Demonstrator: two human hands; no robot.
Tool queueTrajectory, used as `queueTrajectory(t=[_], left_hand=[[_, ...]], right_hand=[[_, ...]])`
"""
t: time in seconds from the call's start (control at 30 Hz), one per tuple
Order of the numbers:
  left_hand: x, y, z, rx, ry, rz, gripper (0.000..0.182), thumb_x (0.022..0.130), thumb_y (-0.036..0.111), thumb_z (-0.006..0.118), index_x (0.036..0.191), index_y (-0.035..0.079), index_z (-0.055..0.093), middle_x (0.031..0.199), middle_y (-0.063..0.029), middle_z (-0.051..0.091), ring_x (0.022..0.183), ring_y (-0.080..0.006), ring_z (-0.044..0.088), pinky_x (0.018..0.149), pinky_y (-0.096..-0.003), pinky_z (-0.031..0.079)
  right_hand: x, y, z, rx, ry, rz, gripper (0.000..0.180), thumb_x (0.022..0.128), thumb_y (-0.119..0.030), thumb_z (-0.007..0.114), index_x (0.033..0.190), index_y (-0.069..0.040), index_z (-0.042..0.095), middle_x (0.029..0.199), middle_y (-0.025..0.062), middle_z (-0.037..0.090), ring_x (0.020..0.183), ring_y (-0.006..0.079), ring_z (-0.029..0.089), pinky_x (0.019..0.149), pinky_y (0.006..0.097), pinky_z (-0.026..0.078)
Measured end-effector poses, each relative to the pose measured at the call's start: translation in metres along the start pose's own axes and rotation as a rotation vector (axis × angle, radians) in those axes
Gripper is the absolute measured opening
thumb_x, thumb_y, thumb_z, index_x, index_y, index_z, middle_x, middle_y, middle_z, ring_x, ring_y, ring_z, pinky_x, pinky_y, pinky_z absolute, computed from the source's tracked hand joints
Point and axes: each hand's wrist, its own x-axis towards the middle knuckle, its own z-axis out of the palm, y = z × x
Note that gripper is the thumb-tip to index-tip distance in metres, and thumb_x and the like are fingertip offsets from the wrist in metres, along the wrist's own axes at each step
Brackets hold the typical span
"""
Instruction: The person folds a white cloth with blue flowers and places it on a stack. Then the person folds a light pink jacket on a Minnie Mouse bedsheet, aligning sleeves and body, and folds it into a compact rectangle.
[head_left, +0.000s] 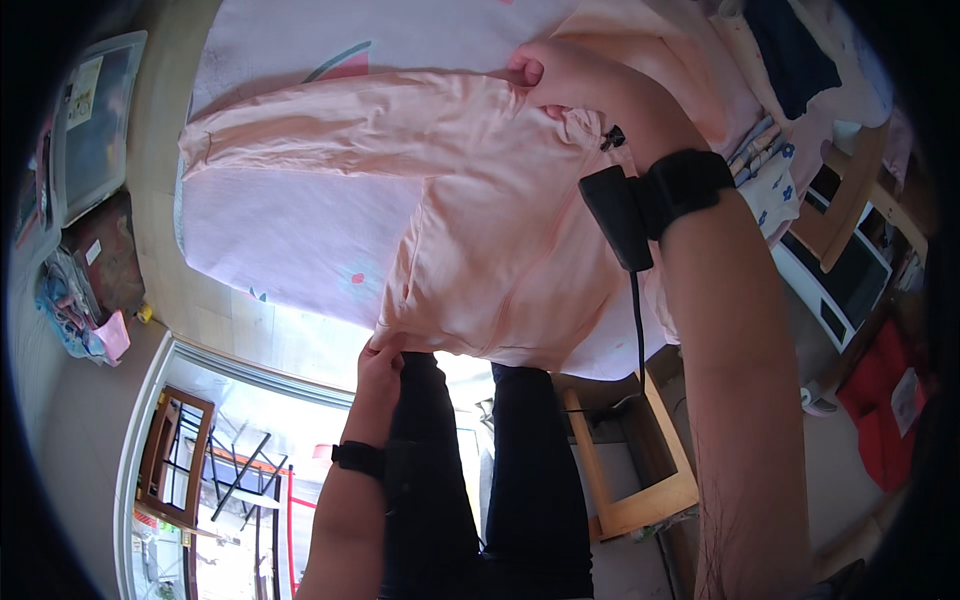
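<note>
A peach long-sleeved garment (480, 225) lies spread over a pale padded cover with printed fruit (285, 232), its one visible sleeve stretched to the left. My left hand (382, 367) pinches the garment's bottom corner at the edge nearest my body. Near the shoulder and collar, my right hand (541, 75) grips the fabric at the top, its fingers curled in. A small black item (613, 138) shows at the collar, partly hidden by my right forearm. Both wrists wear black straps; a black device with a cable is on the right one. The garment's right side is partly hidden behind that arm.
More peach cloth (675, 52) and a dark folded cloth (795, 52) lie at the upper right. A wooden stool (649, 506) stands below the cover's near edge. On the left are a clear plastic bin (94, 127) and bagged items (71, 307). A red bag (885, 420) is at the right.
</note>
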Motion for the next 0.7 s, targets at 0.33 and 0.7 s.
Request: queueTrajectory(t=[0.33,0.7], left_hand=[[-0.007,0.004,0.008,-0.352,-0.076,-0.136,0.017,0.086,0.003,0.051,0.102,0.001,0.052,0.1,-0.0103,0.058,0.097,-0.0237,0.057,0.086,-0.034,0.046],[0.006,0.002,0.002,-0.311,-0.053,-0.146,0.025,0.083,-0.003,0.05,0.108,-0.001,0.052,0.103,-0.013,0.058,0.097,-0.0254,0.057,0.088,-0.0347,0.047]], right_hand=[[-0.002,-0.005,0.013,-0.093,0.241,-0.144,0.017,0.075,-0.013,0.06,0.086,0.0,0.058,0.067,0.006,0.058,0.051,0.0133,0.055,0.048,0.0286,0.044],[0.034,-0.055,0.056,-0.3,0.391,-0.155,0.03,0.074,-0.029,0.056,0.086,-0.001,0.062,0.079,0.019,0.062,0.074,0.0364,0.059,0.069,0.0406,0.047]])
